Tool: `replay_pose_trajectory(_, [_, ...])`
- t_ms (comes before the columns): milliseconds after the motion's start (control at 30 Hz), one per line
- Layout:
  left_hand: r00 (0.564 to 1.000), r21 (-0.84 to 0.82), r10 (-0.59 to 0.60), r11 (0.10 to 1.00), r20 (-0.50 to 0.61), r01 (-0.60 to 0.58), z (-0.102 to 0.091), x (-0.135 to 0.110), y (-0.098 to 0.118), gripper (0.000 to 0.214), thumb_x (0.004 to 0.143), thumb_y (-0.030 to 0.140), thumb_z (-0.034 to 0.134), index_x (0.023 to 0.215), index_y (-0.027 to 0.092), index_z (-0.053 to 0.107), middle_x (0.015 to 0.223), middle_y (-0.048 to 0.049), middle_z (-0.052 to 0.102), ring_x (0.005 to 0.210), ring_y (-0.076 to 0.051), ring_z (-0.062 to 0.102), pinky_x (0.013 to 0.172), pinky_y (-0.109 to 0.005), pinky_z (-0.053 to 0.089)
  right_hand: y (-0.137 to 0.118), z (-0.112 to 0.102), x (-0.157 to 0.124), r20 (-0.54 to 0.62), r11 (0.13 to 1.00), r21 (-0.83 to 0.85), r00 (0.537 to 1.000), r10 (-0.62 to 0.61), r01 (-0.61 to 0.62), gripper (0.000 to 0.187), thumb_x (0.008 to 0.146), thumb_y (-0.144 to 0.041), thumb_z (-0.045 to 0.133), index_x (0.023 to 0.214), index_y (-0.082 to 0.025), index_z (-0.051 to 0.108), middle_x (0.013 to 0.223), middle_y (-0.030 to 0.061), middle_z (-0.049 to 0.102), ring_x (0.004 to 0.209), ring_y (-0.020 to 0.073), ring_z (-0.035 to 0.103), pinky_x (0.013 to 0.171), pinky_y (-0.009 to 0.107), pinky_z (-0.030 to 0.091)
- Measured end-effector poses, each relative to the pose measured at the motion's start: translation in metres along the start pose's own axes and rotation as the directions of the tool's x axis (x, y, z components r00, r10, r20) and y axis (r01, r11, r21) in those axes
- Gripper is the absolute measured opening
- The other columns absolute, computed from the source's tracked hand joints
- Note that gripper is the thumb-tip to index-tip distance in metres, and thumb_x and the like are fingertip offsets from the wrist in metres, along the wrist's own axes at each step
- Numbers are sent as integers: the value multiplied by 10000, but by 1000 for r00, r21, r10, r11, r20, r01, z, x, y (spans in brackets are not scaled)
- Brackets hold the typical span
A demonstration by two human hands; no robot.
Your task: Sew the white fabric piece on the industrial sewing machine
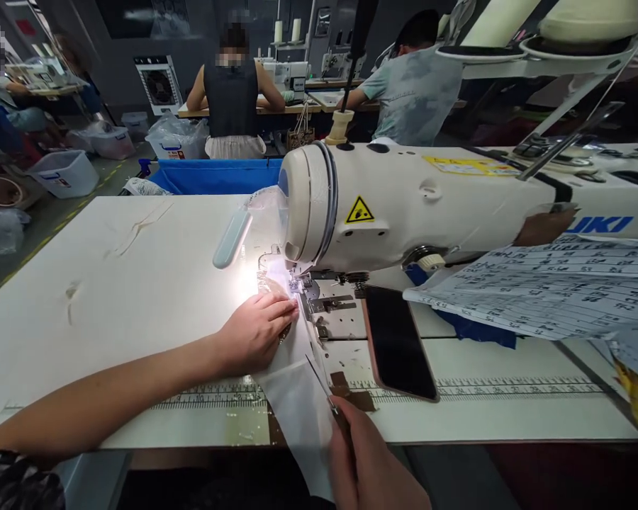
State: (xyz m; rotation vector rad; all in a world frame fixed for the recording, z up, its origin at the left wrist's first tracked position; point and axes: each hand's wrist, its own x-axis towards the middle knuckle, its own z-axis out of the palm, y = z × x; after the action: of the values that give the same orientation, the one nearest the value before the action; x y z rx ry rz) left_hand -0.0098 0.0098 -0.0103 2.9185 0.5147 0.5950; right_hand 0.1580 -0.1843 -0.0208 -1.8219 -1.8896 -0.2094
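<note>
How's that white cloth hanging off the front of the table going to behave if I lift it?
The white cloth will probably be floppy, since its near end droops past the table edge. It's likely light, as it looks thin. Its far end may resist lifting, because your left hand rests on it.

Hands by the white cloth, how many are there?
2: the left hand rests on the white cloth; the right hand, partly cut off below, holds a thin pointed tool over its lower part.

One left hand (255,331), one right hand (375,455) (two together), one pointed tool (323,382), one phone (398,343).
</note>
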Motion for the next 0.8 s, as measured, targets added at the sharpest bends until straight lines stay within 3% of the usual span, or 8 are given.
replay_pose_trajectory(333, [994,117,-49,992,94,38,-2,1,7,495,927,201,425,1377,21,523,1464,-205,522,1319,-338,509,1089,-522,483,-2,5,14,-13,994,-99,999,-36,34,273,1032,-221,353,1151,-146,586,917,60,790,705,147,775,537,189,549])
replay_pose_trajectory(567, [993,104,-81,992,84,72,1,3,11,481,955,233,413,1349,-20,525,1405,-243,536,1289,-349,513,1082,-522,485,-1,8,19,-13,992,-123,1000,-10,9,280,1032,-234,337,1145,-173,586,925,55,789,655,148,757,533,200,550])
replay_pose_trajectory(800, [993,138,-70,989,99,56,3,-3,16,494,986,251,387,1396,0,501,1474,-242,492,1360,-367,473,1116,-546,442,-3,8,23,-16,990,-138,1000,-18,16,268,1037,-231,332,1160,-182,565,942,55,783,720,166,765,616,227,584])
